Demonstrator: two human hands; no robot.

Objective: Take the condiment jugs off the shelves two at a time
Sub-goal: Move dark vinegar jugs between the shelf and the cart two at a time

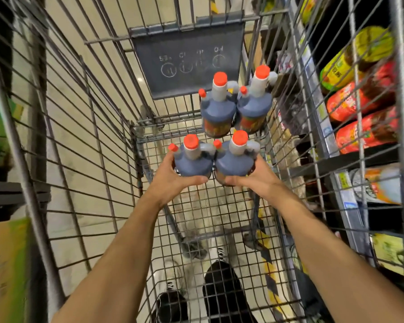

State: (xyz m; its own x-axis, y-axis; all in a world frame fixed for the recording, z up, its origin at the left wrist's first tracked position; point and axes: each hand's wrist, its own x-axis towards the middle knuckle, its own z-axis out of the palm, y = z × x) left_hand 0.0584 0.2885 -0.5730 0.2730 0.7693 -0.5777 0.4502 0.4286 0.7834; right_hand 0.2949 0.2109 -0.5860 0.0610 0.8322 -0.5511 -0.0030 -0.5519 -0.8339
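- Two condiment jugs are held upright inside a wire shopping cart (pixel 84 127), side by side and touching, their long axes vertical and their orange caps pointed up toward the camera.
- The left jug (pixel 193 163) is gripped by the left hand (pixel 173 180), whose fingers are wrapped around its near side and thumb laid along its outer flank.
- The right jug (pixel 234 160) is clamped in the same manner by the right hand (pixel 254 178); the two hands nearly meet at the fingertips below the jugs.
- On each jug a small orange spout cap is seen to the left of the main cap, and a handle is turned to the right.
- Two more jugs (pixel 236 110) of the same kind are seen standing upright just beyond the held pair, close against the cart's far right corner, under a dark plastic panel (pixel 187 57).
- Open mesh floor is left to the near side and to the left of the jugs; the right wall of the cart lies close to the right hand.
- Store shelves (pixel 350 159) with red and yellow packages are visible through the right wall.
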